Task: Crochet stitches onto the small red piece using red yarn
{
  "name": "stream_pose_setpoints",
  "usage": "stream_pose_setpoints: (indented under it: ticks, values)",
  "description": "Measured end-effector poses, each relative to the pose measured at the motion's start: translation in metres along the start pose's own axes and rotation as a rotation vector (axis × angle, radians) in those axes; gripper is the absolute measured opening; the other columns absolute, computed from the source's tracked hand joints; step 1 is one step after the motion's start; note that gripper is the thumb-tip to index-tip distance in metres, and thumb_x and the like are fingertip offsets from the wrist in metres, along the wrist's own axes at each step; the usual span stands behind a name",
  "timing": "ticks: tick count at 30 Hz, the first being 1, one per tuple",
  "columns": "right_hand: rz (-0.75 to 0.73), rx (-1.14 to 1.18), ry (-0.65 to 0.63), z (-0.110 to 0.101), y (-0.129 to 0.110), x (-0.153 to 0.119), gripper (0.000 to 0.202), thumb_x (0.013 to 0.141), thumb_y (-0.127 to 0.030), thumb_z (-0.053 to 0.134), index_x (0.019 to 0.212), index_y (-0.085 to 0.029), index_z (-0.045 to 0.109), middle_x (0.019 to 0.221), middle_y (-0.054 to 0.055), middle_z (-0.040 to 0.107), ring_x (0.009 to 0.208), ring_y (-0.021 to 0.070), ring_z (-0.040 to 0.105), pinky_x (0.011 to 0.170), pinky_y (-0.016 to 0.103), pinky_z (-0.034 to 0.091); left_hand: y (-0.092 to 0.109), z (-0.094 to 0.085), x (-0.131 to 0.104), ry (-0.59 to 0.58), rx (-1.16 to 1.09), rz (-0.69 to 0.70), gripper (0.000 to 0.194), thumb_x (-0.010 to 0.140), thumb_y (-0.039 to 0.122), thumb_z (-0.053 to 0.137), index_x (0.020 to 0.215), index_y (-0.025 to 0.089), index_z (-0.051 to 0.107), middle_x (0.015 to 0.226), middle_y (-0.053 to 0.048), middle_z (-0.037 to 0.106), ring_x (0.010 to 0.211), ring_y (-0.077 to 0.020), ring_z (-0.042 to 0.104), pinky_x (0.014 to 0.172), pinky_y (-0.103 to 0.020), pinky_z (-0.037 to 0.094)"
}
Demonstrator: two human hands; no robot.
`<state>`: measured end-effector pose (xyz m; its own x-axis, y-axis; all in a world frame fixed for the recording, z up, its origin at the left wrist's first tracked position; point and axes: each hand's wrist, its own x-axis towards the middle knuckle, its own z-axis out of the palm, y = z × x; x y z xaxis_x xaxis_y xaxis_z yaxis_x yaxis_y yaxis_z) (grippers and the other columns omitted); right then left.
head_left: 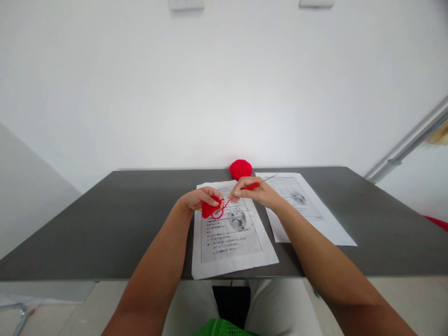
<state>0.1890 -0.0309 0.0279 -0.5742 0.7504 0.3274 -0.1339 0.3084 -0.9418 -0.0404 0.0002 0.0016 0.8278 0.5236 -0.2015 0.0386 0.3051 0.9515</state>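
Note:
My left hand [201, 198] pinches a small red crochet piece [209, 208] above the printed sheet. A loop of red yarn [217, 215] hangs from that piece, and a strand runs across to my right hand. A bit of yellow shows beside the piece; what it is I cannot make out. My right hand [252, 189] is closed around a crochet hook [252, 185] with a red handle, its metal shaft pointing up and to the right. The fingertips of that hand also meet the strand. Behind the hands, a ball of red yarn [241, 169] rests at the table's back edge.
A printed sheet [231, 261] with text and a picture lies under my hands. Another printed sheet [315, 224] lies to its right, partly beneath my right forearm. Both are on a dark grey table [140, 210] set against a white wall [224, 93]. A metal pipe [413, 147] slants at right.

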Motion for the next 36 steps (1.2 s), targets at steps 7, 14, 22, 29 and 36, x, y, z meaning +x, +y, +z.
stream_pose_setpoints:
  ticks: [7, 14, 22, 29, 36]
  values:
    - [0.027, 0.071, 0.03, -0.001, 0.011, 0.003, 0.023, 0.076, -0.035, 0.079, 0.076, -0.013, 0.071, 0.074, 0.006, 0.076, 0.067, 0.0164, 0.073, 0.067, 0.03, 0.061, -0.001, -0.004, 0.0, 0.041, 0.022, 0.004, 0.025, 0.055, 0.026, 0.084, 0.067, 0.009, 0.071, 0.057, -0.007, 0.068, 0.048, -0.013, 0.057, 0.046, -0.021, 0.04]
    - [0.013, 0.222, 0.14, 0.006, 0.02, 0.006, 0.024, 0.073, -0.036, 0.081, 0.073, -0.016, 0.068, 0.074, 0.003, 0.076, 0.066, 0.0149, 0.072, 0.066, 0.028, 0.06, 0.003, 0.002, -0.001, 0.025, -0.06, 0.144, 0.026, 0.056, 0.028, 0.082, 0.064, 0.009, 0.068, 0.053, -0.005, 0.063, 0.046, -0.0117, 0.054, 0.047, -0.022, 0.038]
    - [0.0, 0.315, 0.167, 0.012, 0.025, 0.009, 0.023, 0.071, -0.035, 0.082, 0.071, -0.018, 0.068, 0.072, 0.001, 0.075, 0.063, 0.0125, 0.071, 0.066, 0.025, 0.059, 0.0, 0.0, 0.002, 0.088, -0.055, 0.173, 0.024, 0.056, 0.027, 0.079, 0.065, 0.009, 0.067, 0.054, -0.006, 0.063, 0.047, -0.0125, 0.053, 0.048, -0.024, 0.036]
    - [-0.068, 0.34, 0.266, 0.013, 0.025, 0.01, 0.022, 0.072, -0.037, 0.081, 0.073, -0.019, 0.068, 0.077, 0.0, 0.077, 0.068, 0.0122, 0.072, 0.07, 0.025, 0.059, 0.005, 0.006, 0.001, 0.204, -0.05, 0.279, 0.029, 0.061, 0.033, 0.08, 0.071, 0.008, 0.068, 0.059, -0.006, 0.064, 0.051, -0.0116, 0.054, 0.051, -0.023, 0.037]
    - [-0.095, 0.296, 0.316, 0.018, 0.023, 0.011, 0.023, 0.073, -0.038, 0.08, 0.074, -0.019, 0.068, 0.077, 0.001, 0.077, 0.069, 0.0124, 0.071, 0.071, 0.026, 0.06, 0.005, 0.009, 0.003, 0.299, -0.043, 0.27, 0.031, 0.057, 0.032, 0.085, 0.067, 0.01, 0.066, 0.061, -0.004, 0.065, 0.052, -0.0095, 0.054, 0.052, -0.021, 0.038]
